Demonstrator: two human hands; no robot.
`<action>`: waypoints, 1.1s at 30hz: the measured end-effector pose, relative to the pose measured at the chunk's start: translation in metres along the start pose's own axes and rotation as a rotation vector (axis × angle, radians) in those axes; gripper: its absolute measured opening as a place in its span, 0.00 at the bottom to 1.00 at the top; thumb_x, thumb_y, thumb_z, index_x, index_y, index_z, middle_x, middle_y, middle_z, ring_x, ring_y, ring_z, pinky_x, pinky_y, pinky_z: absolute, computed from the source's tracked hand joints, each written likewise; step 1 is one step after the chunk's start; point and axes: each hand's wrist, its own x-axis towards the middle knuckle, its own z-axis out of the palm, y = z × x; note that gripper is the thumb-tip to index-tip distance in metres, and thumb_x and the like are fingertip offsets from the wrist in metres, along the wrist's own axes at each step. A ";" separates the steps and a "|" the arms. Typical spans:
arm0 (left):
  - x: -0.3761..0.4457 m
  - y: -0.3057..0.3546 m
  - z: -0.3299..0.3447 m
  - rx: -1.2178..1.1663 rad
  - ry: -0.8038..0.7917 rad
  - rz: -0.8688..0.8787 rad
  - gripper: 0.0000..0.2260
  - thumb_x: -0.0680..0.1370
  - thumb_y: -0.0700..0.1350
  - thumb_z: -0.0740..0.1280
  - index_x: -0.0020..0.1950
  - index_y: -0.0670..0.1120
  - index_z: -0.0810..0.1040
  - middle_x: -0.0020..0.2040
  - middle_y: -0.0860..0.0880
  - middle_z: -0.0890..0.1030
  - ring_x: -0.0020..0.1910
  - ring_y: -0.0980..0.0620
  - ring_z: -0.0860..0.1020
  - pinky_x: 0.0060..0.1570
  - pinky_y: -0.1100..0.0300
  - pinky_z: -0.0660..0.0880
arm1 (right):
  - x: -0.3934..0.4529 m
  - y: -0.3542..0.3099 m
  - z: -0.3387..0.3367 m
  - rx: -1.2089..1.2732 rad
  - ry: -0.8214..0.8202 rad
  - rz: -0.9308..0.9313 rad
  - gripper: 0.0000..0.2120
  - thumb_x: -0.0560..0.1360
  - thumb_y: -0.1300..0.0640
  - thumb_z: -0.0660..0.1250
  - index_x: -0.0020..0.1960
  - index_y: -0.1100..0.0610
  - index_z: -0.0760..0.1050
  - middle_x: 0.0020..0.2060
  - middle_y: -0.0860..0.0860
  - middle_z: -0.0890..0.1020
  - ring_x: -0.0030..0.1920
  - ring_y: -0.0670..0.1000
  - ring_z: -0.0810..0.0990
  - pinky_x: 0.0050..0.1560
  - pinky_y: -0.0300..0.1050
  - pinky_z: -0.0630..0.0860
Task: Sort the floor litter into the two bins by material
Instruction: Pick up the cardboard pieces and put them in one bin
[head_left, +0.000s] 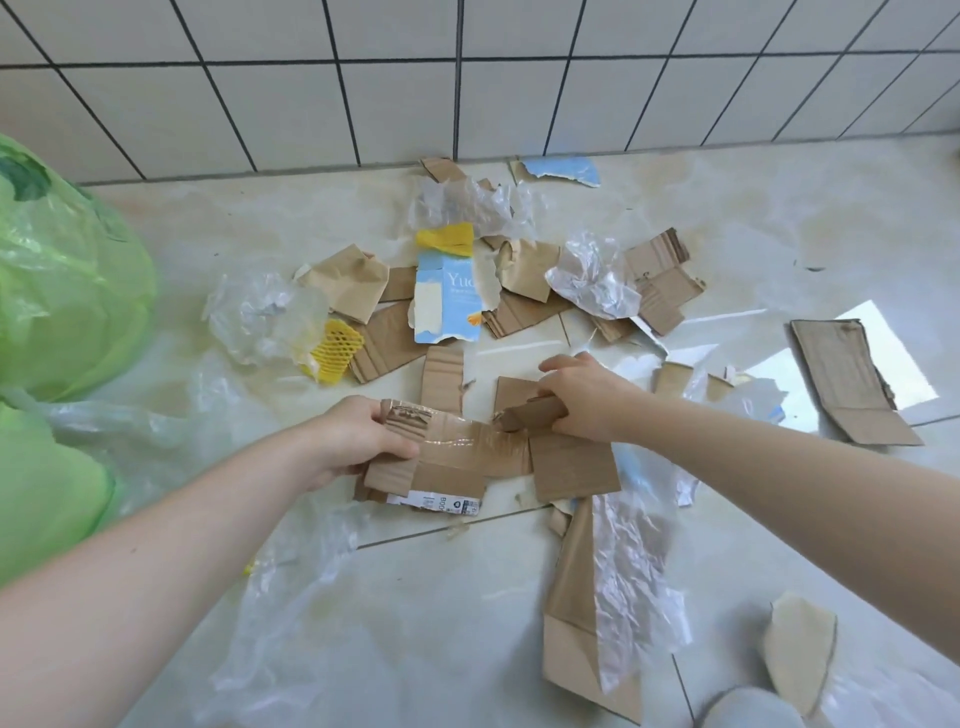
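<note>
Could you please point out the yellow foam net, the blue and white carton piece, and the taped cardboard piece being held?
yellow foam net (334, 351): head view, middle of its mesh.
blue and white carton piece (448, 301): head view, its printed blue face.
taped cardboard piece (457, 452): head view, its glossy taped middle.

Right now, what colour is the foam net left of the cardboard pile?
Yellow, with an open mesh pattern; the foam net shows in the head view.
</note>
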 end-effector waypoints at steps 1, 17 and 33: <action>0.002 0.001 0.001 -0.014 0.006 0.002 0.13 0.70 0.33 0.73 0.52 0.42 0.79 0.51 0.42 0.83 0.51 0.44 0.81 0.58 0.48 0.77 | 0.004 0.000 -0.002 0.017 -0.010 0.003 0.19 0.69 0.56 0.69 0.60 0.55 0.74 0.63 0.56 0.73 0.64 0.57 0.70 0.62 0.47 0.67; 0.005 0.001 0.017 -0.262 -0.086 -0.044 0.13 0.68 0.32 0.74 0.52 0.39 0.81 0.49 0.38 0.84 0.42 0.44 0.83 0.38 0.55 0.81 | 0.029 -0.003 -0.018 0.148 -0.124 0.042 0.32 0.66 0.57 0.76 0.67 0.53 0.70 0.52 0.52 0.75 0.52 0.53 0.73 0.46 0.42 0.67; -0.010 -0.003 0.024 -0.228 -0.080 0.042 0.09 0.69 0.33 0.74 0.41 0.44 0.76 0.41 0.44 0.82 0.40 0.46 0.81 0.46 0.53 0.80 | 0.014 -0.021 -0.023 0.133 -0.094 0.006 0.22 0.65 0.57 0.75 0.58 0.56 0.76 0.47 0.51 0.77 0.47 0.52 0.72 0.43 0.42 0.69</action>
